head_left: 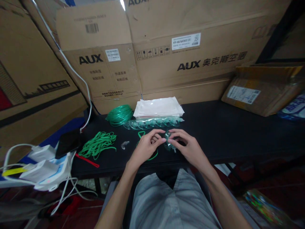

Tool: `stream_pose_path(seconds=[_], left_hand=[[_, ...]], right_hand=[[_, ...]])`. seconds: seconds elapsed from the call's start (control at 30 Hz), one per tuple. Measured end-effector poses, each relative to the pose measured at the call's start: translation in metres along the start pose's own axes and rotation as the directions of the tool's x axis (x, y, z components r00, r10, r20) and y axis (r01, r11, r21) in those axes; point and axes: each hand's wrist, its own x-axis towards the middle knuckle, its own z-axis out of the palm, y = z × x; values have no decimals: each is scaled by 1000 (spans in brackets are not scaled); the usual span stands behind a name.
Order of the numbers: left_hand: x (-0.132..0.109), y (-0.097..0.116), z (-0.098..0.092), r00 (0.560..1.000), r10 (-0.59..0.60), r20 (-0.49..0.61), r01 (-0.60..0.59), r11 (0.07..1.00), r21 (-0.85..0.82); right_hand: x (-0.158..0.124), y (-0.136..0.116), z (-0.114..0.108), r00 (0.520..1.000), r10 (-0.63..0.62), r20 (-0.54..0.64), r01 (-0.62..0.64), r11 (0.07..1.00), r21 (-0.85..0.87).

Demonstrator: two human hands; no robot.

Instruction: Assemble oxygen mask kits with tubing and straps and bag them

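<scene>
My left hand [149, 145] and my right hand [184, 147] meet over the front of the black table [226, 133]. Both pinch a small clear plastic mask piece [168, 143] between their fingertips. A green elastic strap [143, 135] loops under my left hand and trails toward the table's edge. Just beyond my hands lies a row of clear plastic masks [152, 123], with a stack of white plastic bags [158, 107] behind it.
A coil of green tubing [119, 114] and a loose pile of green straps [98, 143] lie at left, beside a small clear piece [125, 144], a red strip [87, 160] and a black phone [68, 143]. Cardboard boxes [166, 57] wall the back; a parcel [259, 89] sits right.
</scene>
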Motion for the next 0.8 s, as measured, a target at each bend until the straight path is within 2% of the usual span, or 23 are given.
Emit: stream_pose_path(seconds=[0.33, 0.6, 0.8], left_hand=[[1, 3, 1, 995, 17, 98, -18, 1000, 6], [-1, 6, -2, 997, 60, 45, -64, 995, 76], [-2, 13, 3, 997, 56, 55, -60, 995, 85]], right_hand=[[1, -2, 3, 1000, -8, 21, 8, 999, -34], [0, -3, 2, 1000, -2, 4, 2, 999, -54], [-1, -5, 3, 1000, -26, 15, 26, 998, -60]])
